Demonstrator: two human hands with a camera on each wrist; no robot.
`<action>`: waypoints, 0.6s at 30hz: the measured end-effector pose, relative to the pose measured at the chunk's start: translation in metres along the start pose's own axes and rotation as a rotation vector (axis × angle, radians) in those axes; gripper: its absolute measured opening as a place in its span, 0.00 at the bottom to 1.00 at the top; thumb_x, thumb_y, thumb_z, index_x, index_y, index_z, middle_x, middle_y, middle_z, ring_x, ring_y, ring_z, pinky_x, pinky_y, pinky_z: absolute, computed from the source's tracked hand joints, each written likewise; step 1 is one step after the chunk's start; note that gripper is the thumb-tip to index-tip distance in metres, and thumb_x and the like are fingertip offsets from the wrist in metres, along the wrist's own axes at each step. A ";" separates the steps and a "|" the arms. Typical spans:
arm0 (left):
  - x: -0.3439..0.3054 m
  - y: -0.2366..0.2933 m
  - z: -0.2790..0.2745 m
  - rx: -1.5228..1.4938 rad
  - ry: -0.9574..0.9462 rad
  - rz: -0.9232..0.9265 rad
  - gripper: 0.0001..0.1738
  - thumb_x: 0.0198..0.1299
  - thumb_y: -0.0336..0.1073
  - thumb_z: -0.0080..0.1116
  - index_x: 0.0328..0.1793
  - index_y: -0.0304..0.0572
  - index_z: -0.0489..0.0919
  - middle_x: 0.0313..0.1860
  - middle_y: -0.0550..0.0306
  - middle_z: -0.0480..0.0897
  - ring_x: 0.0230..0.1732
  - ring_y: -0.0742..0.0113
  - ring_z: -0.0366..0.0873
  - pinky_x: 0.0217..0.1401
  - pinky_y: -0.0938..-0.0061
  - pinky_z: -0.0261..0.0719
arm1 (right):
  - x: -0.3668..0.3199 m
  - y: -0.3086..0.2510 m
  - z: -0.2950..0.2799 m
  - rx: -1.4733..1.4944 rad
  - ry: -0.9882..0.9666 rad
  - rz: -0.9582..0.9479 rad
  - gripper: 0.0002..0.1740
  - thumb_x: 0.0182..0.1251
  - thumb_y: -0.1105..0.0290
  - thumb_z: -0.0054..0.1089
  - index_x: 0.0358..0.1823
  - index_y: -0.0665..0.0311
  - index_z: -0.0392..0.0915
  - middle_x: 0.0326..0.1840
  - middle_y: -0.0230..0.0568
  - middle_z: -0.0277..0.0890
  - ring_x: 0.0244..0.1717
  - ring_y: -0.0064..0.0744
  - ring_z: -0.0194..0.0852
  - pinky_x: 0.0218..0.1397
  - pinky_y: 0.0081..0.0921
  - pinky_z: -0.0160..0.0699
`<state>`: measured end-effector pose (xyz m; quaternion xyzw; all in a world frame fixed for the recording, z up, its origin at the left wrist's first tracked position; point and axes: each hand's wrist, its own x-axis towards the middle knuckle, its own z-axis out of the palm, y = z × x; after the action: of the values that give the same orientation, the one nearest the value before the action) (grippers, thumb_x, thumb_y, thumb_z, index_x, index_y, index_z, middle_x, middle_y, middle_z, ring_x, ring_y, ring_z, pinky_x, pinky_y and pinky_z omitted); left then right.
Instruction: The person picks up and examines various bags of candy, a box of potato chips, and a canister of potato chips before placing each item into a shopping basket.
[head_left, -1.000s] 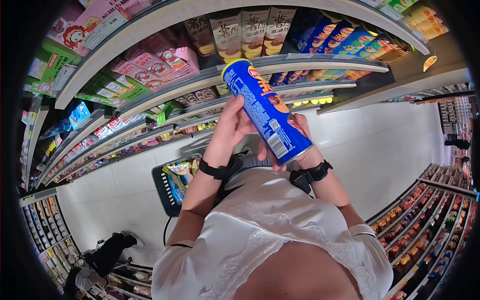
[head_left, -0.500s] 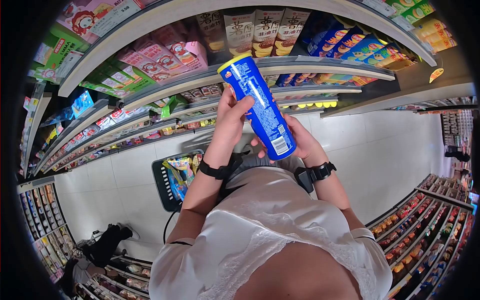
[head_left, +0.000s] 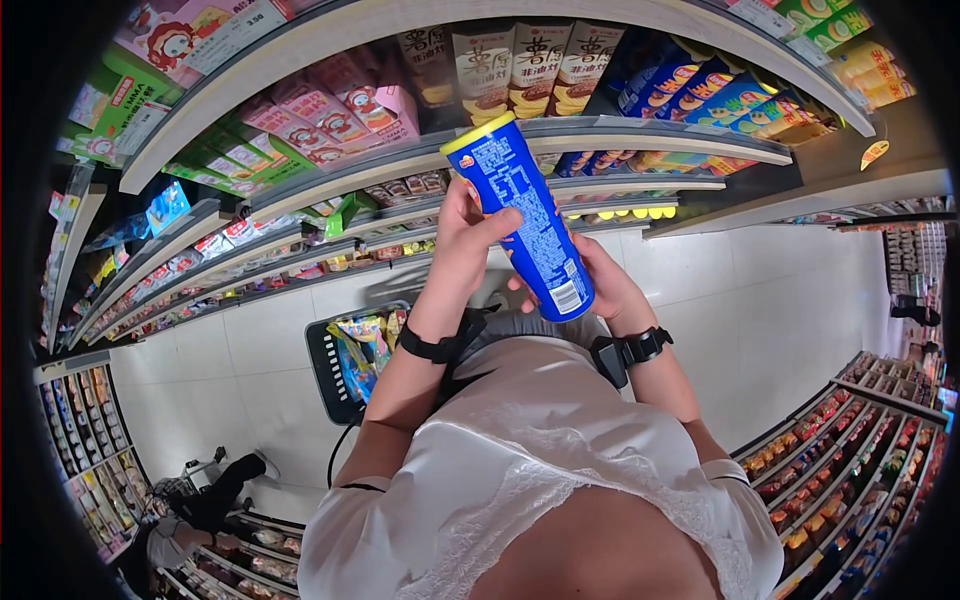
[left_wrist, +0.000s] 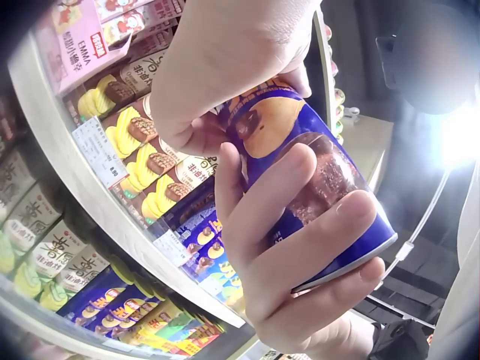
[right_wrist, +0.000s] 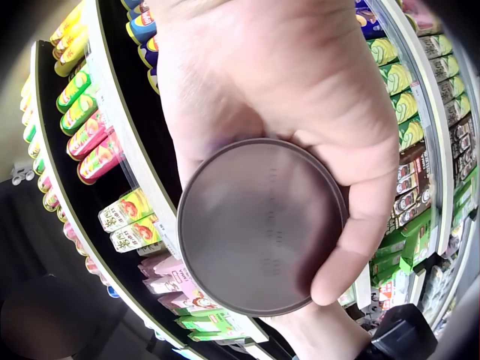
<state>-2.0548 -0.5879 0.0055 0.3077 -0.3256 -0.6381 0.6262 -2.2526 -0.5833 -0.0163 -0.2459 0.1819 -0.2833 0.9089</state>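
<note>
A blue potato chip canister [head_left: 535, 225] with a yellow lid [head_left: 478, 131] is held tilted in front of the body, its small-print side and barcode facing up. My left hand [head_left: 467, 240] grips its upper half, thumb lying across the printed side. Around the lower end curls my right hand [head_left: 610, 283]. In the left wrist view, right-hand fingers [left_wrist: 307, 232] wrap the picture side of the canister [left_wrist: 274, 131]. The round metal base [right_wrist: 259, 225] faces the camera in the right wrist view, with the right hand [right_wrist: 277, 82] holding around it.
Curved shelves ahead carry white snack boxes [head_left: 540, 70], pink boxes [head_left: 335, 105] and more blue canisters [head_left: 665, 82]. On the floor at the left stands a dark shopping basket [head_left: 325, 375] with snack bags. Another person's leg [head_left: 235, 485] shows at lower left; more stocked shelves [head_left: 840, 480] stand behind right.
Both hands have rotated the canister, so its logo side has turned away and the small-print side faces up. It has shifted slightly; the left thumb has moved further across it.
</note>
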 end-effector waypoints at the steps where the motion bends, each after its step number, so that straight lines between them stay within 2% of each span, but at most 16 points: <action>1: 0.000 -0.001 -0.001 0.012 0.006 0.005 0.36 0.54 0.34 0.74 0.67 0.42 0.69 0.54 0.55 0.84 0.55 0.65 0.84 0.62 0.66 0.79 | 0.001 0.000 -0.002 0.006 -0.023 0.006 0.43 0.74 0.39 0.50 0.74 0.69 0.63 0.66 0.52 0.74 0.57 0.51 0.82 0.54 0.50 0.89; 11: 0.002 0.005 -0.003 -0.001 0.005 0.018 0.36 0.54 0.32 0.73 0.68 0.43 0.68 0.55 0.54 0.84 0.55 0.65 0.84 0.63 0.66 0.79 | 0.007 -0.002 -0.001 -0.009 -0.032 0.028 0.43 0.73 0.38 0.51 0.74 0.69 0.63 0.65 0.53 0.75 0.57 0.52 0.82 0.52 0.49 0.89; 14: 0.001 0.008 -0.004 -0.010 0.042 0.057 0.33 0.55 0.31 0.72 0.66 0.41 0.70 0.53 0.54 0.84 0.52 0.65 0.84 0.61 0.66 0.80 | 0.010 -0.001 -0.007 0.001 -0.037 0.038 0.41 0.75 0.39 0.49 0.73 0.68 0.64 0.64 0.52 0.76 0.55 0.50 0.84 0.53 0.46 0.89; 16: 0.000 0.015 -0.016 -0.023 0.093 -0.022 0.29 0.56 0.31 0.70 0.63 0.39 0.73 0.51 0.54 0.84 0.50 0.65 0.84 0.57 0.67 0.82 | 0.012 -0.002 -0.014 -0.129 -0.032 0.215 0.39 0.77 0.41 0.48 0.72 0.68 0.65 0.61 0.51 0.79 0.53 0.46 0.86 0.54 0.41 0.88; 17: -0.001 0.014 -0.025 -0.018 0.131 0.015 0.25 0.57 0.32 0.69 0.61 0.38 0.75 0.50 0.54 0.83 0.48 0.65 0.84 0.55 0.67 0.82 | 0.016 0.002 -0.012 -0.144 0.020 0.252 0.37 0.79 0.43 0.47 0.73 0.67 0.64 0.59 0.50 0.80 0.50 0.42 0.87 0.54 0.36 0.88; 18: -0.005 0.016 -0.035 -0.031 0.154 0.020 0.28 0.57 0.33 0.69 0.63 0.38 0.73 0.49 0.55 0.83 0.48 0.65 0.84 0.55 0.67 0.82 | 0.015 0.003 -0.008 -0.207 0.059 0.243 0.37 0.79 0.44 0.48 0.74 0.67 0.62 0.57 0.48 0.81 0.49 0.39 0.87 0.51 0.33 0.89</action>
<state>-2.0165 -0.5841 -0.0026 0.3428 -0.2698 -0.6112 0.6604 -2.2436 -0.5935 -0.0272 -0.3061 0.2651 -0.1581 0.9006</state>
